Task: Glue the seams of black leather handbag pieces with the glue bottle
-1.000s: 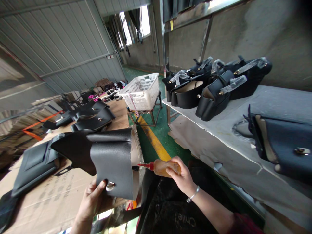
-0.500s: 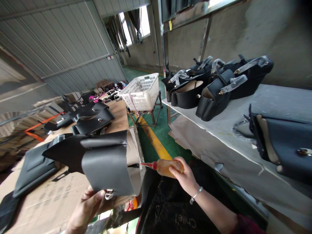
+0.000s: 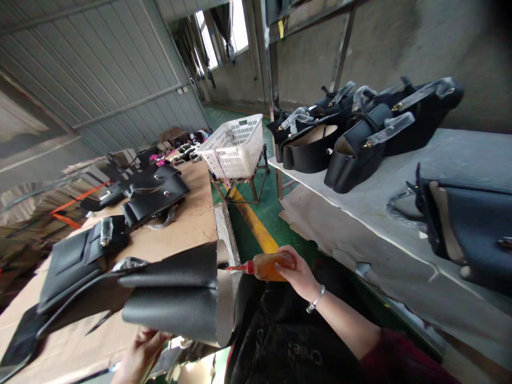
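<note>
A black leather handbag (image 3: 172, 314) lies on its side at the near edge of the cardboard-topped table, its pale-lined opening facing right. My left hand (image 3: 146, 349) grips its lower edge; the fingertips are partly hidden beneath the leather. In my right hand (image 3: 300, 277) is a squeeze bottle (image 3: 268, 266) of amber liquid with a red nozzle. The nozzle points left, its tip at the upper part of the bag's opening by a small dark piece. Whether the tip touches the lining, I cannot tell.
More black bags (image 3: 76, 264) lie on the cardboard-covered table (image 3: 196, 229) at left. Several bags with plastic-wrapped handles (image 3: 356, 154) stand on the white-covered table (image 3: 404, 176) at right. A white plastic basket (image 3: 236, 152) sits on a metal stand between the tables, beside a yellow floor line (image 3: 252, 218).
The bag has rolled and dropped lower, so its metal clasp has turned out of sight. My left hand has moved slightly down; the bottle has shifted a little left.
</note>
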A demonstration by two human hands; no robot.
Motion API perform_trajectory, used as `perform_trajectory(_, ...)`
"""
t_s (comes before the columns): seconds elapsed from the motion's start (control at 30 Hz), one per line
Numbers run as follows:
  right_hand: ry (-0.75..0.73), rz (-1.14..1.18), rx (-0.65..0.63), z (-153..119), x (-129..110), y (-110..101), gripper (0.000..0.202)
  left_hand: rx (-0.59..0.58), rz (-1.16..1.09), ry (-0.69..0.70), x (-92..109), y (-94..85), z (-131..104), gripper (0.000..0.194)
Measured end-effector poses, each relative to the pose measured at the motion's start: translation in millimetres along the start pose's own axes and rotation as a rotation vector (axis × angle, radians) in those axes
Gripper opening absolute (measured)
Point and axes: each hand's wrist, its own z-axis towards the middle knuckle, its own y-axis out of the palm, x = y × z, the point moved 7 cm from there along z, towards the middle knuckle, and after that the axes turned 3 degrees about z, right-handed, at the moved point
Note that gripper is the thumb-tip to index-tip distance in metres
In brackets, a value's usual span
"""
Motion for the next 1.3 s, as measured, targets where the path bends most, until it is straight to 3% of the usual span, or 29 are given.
perform_trajectory(0.13, 0.017, -0.001, -0.033, 9.9, 6.4, 3.8, 0.038, -0.121, 0.088, -0.033, 8.6, 19.4, 2.1, 0.032)
perform_trajectory(0.33, 0.114, 0.017, -0.088, -2.5, 16.5, -6.2, 0.033, -0.092, 0.078, -0.056, 7.1, 19.8, -1.9, 0.033)
perform_trajectory(0.5, 0.175, 0.055, -0.209, -19.6, 19.1, -6.3, 0.031, -0.080, 0.064, -0.076, 2.0, 17.3, -0.8, 0.034)
perform_trajectory(0.77, 0.027, 0.007, 0.040, 2.4, 6.3, -13.9, 0.037, -0.128, 0.061, -0.087, 3.6, 20.3, -1.4, 0.031)
perform_trajectory(1.0, 0.116, 0.017, -0.056, -3.0, 15.8, -6.8, 0.040, -0.118, 0.057, -0.065, 3.5, 20.7, -1.0, 0.031)
perform_trajectory(1.2, 0.196, 0.066, -0.230, -20.8, 21.8, -4.5, 0.036, -0.128, 0.076, -0.060, 4.7, 20.5, -0.1, 0.027)
perform_trajectory(1.3, 0.167, 0.054, -0.132, -15.7, 20.3, -11.5, 0.038, -0.126, 0.068, -0.061, 3.5, 19.8, 0.1, 0.028)
